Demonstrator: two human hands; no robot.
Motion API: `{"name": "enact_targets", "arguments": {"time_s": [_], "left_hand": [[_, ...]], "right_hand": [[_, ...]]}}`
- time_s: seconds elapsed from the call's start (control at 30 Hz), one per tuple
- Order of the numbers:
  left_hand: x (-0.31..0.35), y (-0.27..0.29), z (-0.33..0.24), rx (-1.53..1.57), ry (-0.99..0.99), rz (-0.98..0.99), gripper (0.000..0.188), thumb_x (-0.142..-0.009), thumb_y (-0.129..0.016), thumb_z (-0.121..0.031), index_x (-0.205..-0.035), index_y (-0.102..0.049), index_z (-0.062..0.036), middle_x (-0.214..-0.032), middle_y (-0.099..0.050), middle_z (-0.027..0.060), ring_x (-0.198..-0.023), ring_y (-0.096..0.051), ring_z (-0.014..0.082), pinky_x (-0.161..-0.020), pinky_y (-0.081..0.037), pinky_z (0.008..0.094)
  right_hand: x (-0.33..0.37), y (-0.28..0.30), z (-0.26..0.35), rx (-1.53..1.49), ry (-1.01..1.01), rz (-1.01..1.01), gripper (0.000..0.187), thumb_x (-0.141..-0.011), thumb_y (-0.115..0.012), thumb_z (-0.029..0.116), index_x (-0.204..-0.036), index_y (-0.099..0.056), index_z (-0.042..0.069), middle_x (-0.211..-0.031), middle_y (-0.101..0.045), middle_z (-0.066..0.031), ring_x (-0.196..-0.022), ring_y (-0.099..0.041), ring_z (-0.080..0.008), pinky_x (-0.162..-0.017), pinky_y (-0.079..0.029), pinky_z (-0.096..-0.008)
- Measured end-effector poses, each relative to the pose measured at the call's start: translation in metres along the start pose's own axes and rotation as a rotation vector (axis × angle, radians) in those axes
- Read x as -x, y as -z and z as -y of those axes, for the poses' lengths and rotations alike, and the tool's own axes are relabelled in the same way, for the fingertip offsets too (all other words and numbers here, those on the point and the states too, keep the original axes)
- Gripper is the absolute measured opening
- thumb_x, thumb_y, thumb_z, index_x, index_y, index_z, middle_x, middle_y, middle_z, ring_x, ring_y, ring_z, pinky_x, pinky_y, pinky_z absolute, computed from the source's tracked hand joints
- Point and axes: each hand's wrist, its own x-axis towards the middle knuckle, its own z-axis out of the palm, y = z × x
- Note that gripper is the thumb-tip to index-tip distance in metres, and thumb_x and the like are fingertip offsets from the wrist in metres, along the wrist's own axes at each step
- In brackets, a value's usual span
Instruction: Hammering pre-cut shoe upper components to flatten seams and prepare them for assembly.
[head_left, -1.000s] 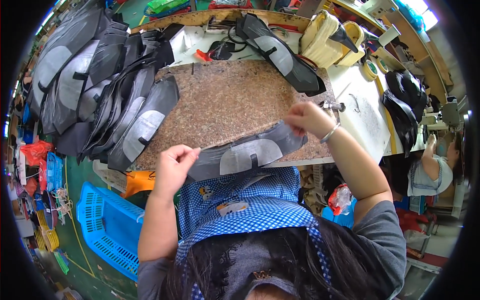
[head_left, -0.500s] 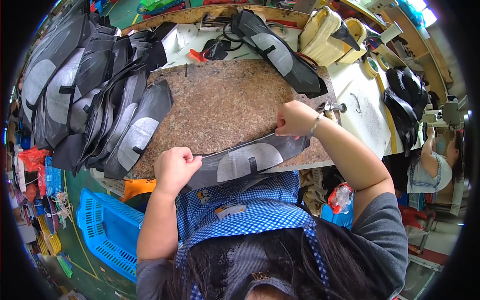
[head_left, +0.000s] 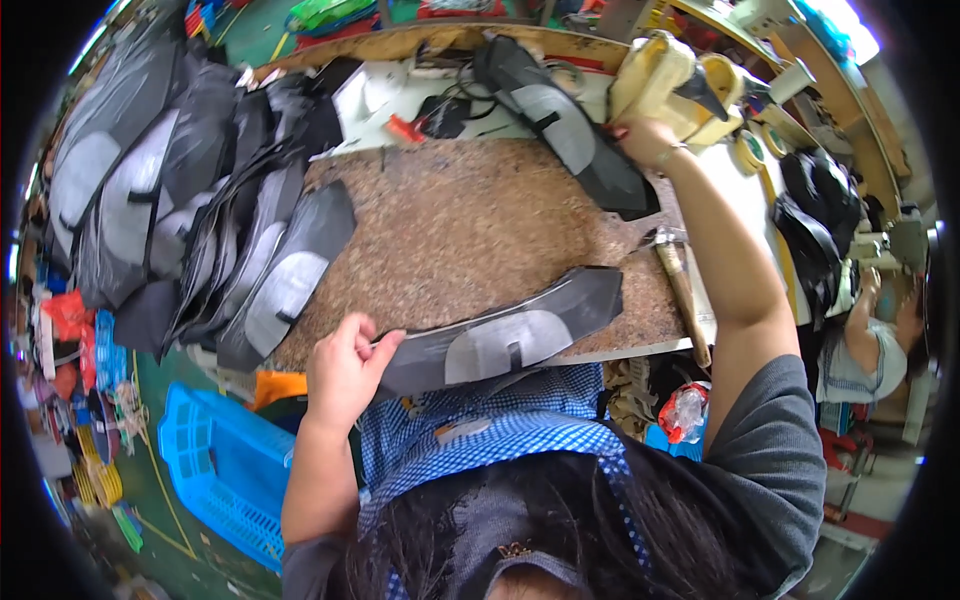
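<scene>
A long black panel (head_left: 595,300) with a pale grey half-oval patch lies along the near edge of the brown stone-patterned board (head_left: 450,225). My left hand (head_left: 345,365) is closed at the panel's left end, thumb along its upper edge. My right hand (head_left: 650,145) is at the far right, fingers curled beside a second black panel (head_left: 560,120) and close to the cream-coloured containers (head_left: 650,75). A bit of red shows at those fingertips; what they hold, if anything, is hidden. A hammer (head_left: 683,290) with a wooden handle rests at the board's right side.
Stacks of similar black panels (head_left: 130,180) fill the left of the table. A red-handled tool (head_left: 404,128) lies behind the board. Tape rolls (head_left: 750,152) and black pieces (head_left: 810,220) are at right. A blue basket (head_left: 215,470) stands lower left; another person (head_left: 865,360) sits far right.
My right hand has let go of the near panel's right end and moved away to the far right, uncovering the hammer. My left hand stays at the left end.
</scene>
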Motion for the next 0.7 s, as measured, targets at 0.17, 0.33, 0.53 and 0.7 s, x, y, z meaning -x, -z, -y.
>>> {"name": "enact_targets", "arguments": {"time_s": [0.17, 0.33, 0.53, 0.7], "left_hand": [[0.009, -0.005, 0.024, 0.375, -0.147, -0.014, 0.028, -0.092, -0.062, -0.003, -0.117, -0.05, 0.0016, -0.077, -0.066, 0.0106, -0.069, -0.066, 0.021, -0.064, -0.051, 0.0341], [0.009, -0.003, 0.023, 0.353, -0.141, -0.022, 0.028, -0.092, -0.061, -0.003, -0.117, -0.05, 0.0008, -0.079, -0.066, 0.0116, -0.071, -0.067, 0.0237, -0.065, -0.052, 0.0361], [0.016, -0.008, 0.028, 0.251, -0.229, -0.065, 0.028, -0.091, -0.061, -0.005, -0.117, -0.052, -0.0016, -0.082, -0.067, 0.0148, -0.075, -0.068, 0.0324, -0.066, -0.053, 0.0416], [0.016, -0.007, 0.026, 0.188, -0.277, -0.08, 0.029, -0.09, -0.058, 0.002, -0.119, -0.053, -0.0004, -0.081, -0.067, 0.0089, -0.072, -0.067, 0.0174, -0.065, -0.053, 0.0296]], "right_hand": [[0.018, 0.007, 0.018, 0.056, 0.216, -0.056, 0.04, -0.081, -0.064, 0.013, -0.121, -0.061, 0.009, -0.104, -0.07, -0.0193, -0.101, -0.066, -0.037, -0.087, -0.052, -0.0448], [0.041, 0.02, 0.005, 0.46, 0.203, -0.302, 0.032, -0.084, -0.064, 0.014, -0.114, -0.058, 0.004, -0.104, -0.07, -0.0178, -0.1, -0.067, -0.0336, -0.085, -0.053, -0.0432], [0.114, 0.077, 0.014, 0.3, 0.079, -0.655, 0.032, -0.084, -0.074, 0.029, -0.107, -0.063, 0.011, -0.097, -0.069, -0.0116, -0.087, -0.071, -0.03, -0.073, -0.055, -0.0437], [0.183, 0.052, 0.123, 0.016, 0.647, -0.265, 0.032, -0.069, -0.075, 0.014, -0.099, -0.063, 0.009, -0.097, -0.062, -0.0086, -0.09, -0.062, -0.0276, -0.079, -0.052, -0.0394]]}}
